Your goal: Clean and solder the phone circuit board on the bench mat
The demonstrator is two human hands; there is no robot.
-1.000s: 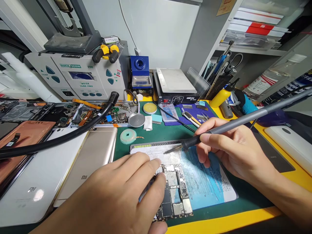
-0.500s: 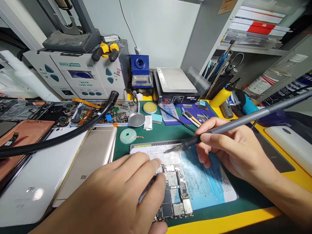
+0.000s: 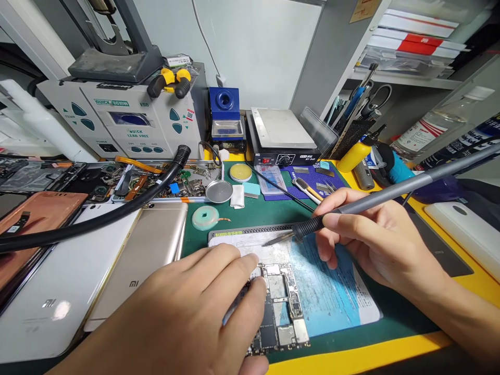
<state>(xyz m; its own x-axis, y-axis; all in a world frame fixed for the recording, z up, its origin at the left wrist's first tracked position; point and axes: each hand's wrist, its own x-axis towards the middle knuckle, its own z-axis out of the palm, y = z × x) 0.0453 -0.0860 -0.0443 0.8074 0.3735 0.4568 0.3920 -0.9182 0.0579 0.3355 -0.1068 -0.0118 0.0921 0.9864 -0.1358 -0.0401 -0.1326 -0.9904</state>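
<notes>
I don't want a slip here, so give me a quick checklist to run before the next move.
1. Left hand on the circuit board: ok, along its left side.
2. Soldering iron gripped in the right hand: ok.
3. Tip off the board: ok, beyond its far edge.
4. Tip clear of the printed mat: cannot tell.
5. Tip hot: cannot tell.
6. Board wholly on the printed mat: not ok, its near right corner reaches past.

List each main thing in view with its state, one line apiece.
Slim grey soldering iron: gripped in the bare right hand, tip slanting down.
Dark-and-silver rectangular circuit board: components exposed, partly covered by the bare left hand.
Round metal tin, yellow inside: open.
Clear plastic bottle, white-capped: closed.
Small black rectangular display: lit, reading 350.
</notes>
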